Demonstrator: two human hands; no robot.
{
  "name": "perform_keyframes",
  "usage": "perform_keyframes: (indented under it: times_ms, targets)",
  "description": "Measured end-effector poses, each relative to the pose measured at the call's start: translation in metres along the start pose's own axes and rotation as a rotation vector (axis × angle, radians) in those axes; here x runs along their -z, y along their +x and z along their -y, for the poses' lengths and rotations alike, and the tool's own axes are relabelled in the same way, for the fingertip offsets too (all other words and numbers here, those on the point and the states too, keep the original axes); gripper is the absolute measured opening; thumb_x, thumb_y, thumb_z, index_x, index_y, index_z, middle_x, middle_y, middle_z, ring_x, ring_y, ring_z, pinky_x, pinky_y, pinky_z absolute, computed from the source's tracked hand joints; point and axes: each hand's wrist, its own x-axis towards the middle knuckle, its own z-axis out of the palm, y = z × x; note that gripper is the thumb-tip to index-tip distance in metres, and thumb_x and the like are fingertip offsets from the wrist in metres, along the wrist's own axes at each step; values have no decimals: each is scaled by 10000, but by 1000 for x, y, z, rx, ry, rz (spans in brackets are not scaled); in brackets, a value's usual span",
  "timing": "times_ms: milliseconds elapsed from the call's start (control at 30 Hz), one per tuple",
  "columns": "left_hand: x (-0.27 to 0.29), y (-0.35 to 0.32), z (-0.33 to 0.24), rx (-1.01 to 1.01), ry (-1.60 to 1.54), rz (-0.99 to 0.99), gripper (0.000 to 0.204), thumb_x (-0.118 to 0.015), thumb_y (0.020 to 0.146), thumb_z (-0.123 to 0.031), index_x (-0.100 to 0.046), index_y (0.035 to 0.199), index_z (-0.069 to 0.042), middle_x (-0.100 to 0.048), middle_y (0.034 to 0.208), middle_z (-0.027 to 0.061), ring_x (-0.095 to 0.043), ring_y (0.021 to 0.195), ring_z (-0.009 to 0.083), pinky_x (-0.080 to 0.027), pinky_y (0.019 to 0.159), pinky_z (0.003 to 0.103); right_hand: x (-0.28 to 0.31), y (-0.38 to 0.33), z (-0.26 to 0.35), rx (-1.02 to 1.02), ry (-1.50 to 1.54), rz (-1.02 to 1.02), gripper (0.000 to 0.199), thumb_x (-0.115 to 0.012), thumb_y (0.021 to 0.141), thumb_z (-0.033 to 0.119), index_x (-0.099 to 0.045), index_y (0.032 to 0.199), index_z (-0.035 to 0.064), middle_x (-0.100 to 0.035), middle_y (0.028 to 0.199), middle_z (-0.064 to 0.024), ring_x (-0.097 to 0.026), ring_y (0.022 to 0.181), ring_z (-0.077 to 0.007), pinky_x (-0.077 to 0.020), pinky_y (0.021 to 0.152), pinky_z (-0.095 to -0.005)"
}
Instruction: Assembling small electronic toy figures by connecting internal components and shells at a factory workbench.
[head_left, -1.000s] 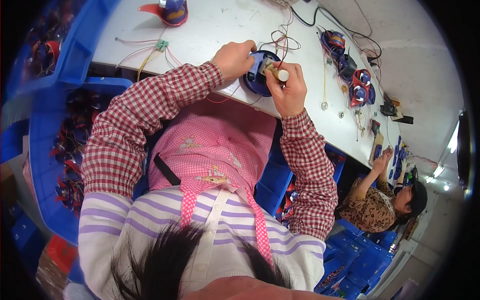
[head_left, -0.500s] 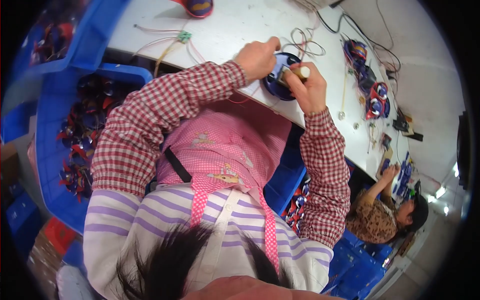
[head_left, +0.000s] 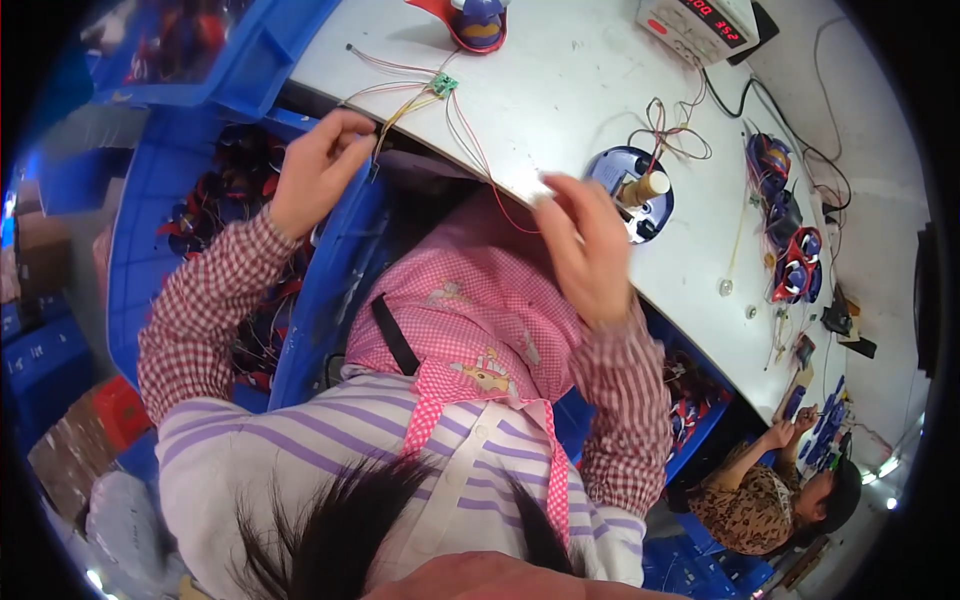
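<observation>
My left hand (head_left: 322, 172) is over the rim of a blue bin, by the table edge. Its thumb and fingers are apart, close to the loose ends of yellow and dark wires hanging from a small green circuit board (head_left: 444, 85). My right hand (head_left: 588, 240), a little blurred, is at the table's front edge with fingers apart and holds nothing I can see. A red wire from the board runs close to its thumb. Just beyond it lies a round dark-blue housing (head_left: 655, 222), with a tan cylinder (head_left: 645, 188) standing in it and wires at its back.
A blue-and-red toy (head_left: 480, 28) stands at the far table side. A power supply (head_left: 690, 28) sits at the back, and several similar toys (head_left: 797, 265) line the right. The blue bin (head_left: 130, 290) at left holds many parts. A co-worker (head_left: 745, 510) sits at lower right.
Both hands have left the round housing, which now lies on the table with the cylinder in it. My left hand has moved left to the wires; my right has drawn back toward me. The view has shifted.
</observation>
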Motion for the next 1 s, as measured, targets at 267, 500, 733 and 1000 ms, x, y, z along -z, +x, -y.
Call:
perform_keyframes:
  times_ms: [267, 500, 733, 1000]
  targets:
    - [-7, -8, 24, -327, 689, -74, 281, -666, 763, -202, -612, 974, -25, -487, 912, 84, -453, 796, 221, -398, 729, 300, -108, 114, -33, 35, -575, -128, 307, -587, 849, 330, -626, 959, 46, -525, 947, -107, -565, 741, -265, -477, 693, -330]
    - [-25, -2, 43, -242, 726, -103, 322, -674, 738, -257, -608, 958, -30, -478, 939, 88, -413, 852, 255, -368, 783, 324, -115, 123, -38, -60, -437, -105, 253, -581, 845, 285, -625, 911, 45, -572, 889, -101, -574, 748, -259, -482, 699, -330]
    - [-35, 4, 36, -258, 676, -81, 253, -667, 742, -211, -607, 905, -27, -478, 929, 100, -423, 845, 251, -375, 776, 333, -79, 132, -49, -332, 90, 82, 209, -642, 789, 198, -652, 883, 11, -628, 808, -96, -600, 725, -207, -489, 681, -291]
    - [-55, -6, 16, -178, 529, 72, 290, -667, 739, -155, -581, 972, -4, -484, 949, 112, -452, 880, 270, -395, 805, 327, -79, 137, -59, -349, 213, 99, 194, -683, 748, 190, -663, 817, 9, -634, 717, -66, -583, 656, -169, -486, 653, -266]
